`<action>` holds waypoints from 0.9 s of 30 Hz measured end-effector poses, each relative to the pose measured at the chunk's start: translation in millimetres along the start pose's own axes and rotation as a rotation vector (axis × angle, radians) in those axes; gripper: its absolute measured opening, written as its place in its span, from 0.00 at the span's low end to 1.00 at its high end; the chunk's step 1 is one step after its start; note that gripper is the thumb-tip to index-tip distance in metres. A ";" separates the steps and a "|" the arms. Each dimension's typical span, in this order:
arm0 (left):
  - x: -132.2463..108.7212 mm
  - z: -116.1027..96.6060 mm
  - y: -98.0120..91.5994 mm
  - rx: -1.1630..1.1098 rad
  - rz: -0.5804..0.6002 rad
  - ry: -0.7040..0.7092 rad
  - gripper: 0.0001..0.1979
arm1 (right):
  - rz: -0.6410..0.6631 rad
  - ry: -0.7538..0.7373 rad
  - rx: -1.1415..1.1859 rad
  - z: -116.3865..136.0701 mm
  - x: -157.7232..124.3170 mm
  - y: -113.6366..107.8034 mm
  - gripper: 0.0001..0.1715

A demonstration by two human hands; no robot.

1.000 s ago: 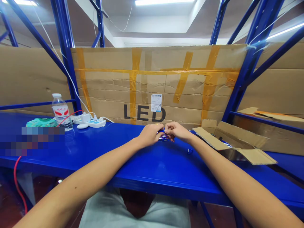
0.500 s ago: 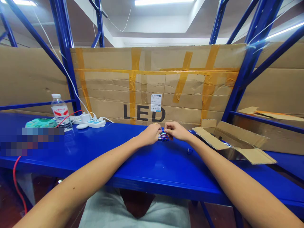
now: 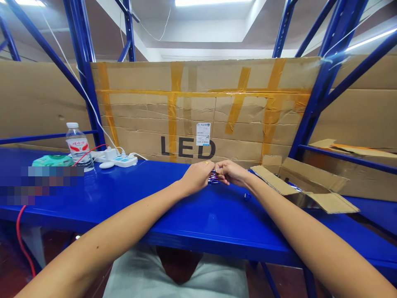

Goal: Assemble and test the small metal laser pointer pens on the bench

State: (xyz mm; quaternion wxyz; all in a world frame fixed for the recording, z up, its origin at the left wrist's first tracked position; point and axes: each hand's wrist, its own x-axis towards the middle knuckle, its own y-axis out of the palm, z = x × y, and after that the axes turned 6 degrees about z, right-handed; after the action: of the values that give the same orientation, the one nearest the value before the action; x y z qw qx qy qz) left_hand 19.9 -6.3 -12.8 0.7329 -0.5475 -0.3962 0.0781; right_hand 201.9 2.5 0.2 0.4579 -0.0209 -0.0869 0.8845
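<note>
My left hand (image 3: 197,178) and my right hand (image 3: 232,172) meet over the blue table (image 3: 198,219), their fingertips touching or nearly so. Both have curled, pinching fingers; whatever they pinch is too small and too covered to name. Just under the fingertips shows a small bunch of shiny, thin purple-and-silver pieces (image 3: 214,179), partly hidden by the hands. To the right of my right hand, a small dark blue loop (image 3: 247,197) lies on the tabletop.
An open cardboard box (image 3: 310,186) with shiny contents stands at the right. At the left are a water bottle (image 3: 78,147), a power strip (image 3: 124,159) with cords and a green packet (image 3: 52,160). A large taped carton (image 3: 139,120) stands behind, between blue rack posts.
My hands have drawn closer together over the shiny pieces, the left one shifting slightly right. Less of the pieces shows between them now.
</note>
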 end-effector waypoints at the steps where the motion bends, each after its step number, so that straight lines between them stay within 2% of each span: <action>1: 0.1 -0.4 -0.5 -0.011 -0.013 0.016 0.06 | 0.003 -0.010 0.002 0.7 0.0 -0.4 0.09; 3: 0.1 -2.0 -1.5 -0.037 -0.040 0.014 0.06 | -0.015 -0.042 -0.033 2.4 0.3 -1.2 0.10; 7: 1.4 -3.8 0.5 -0.067 -0.089 -0.086 0.10 | -0.056 -0.126 -0.196 5.1 1.8 -2.4 0.13; 13: 4.8 0.1 3.0 -0.015 0.020 -0.106 0.11 | -0.095 -0.207 -0.411 4.0 3.5 -1.4 0.13; 18: 2.0 -3.4 -1.9 0.030 0.103 -0.166 0.10 | -0.085 -0.130 -0.345 1.9 3.2 0.6 0.11; 27: 0.3 -1.8 1.5 -0.008 -0.004 -0.089 0.07 | -0.094 -0.015 -0.110 1.6 2.0 2.1 0.09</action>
State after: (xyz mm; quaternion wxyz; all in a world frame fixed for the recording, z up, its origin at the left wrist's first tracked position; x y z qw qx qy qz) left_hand 21.7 -6.8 -14.1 0.7125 -0.5456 -0.4299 0.0992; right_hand 198.8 2.7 1.5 0.4963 -0.0352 -0.1399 0.8561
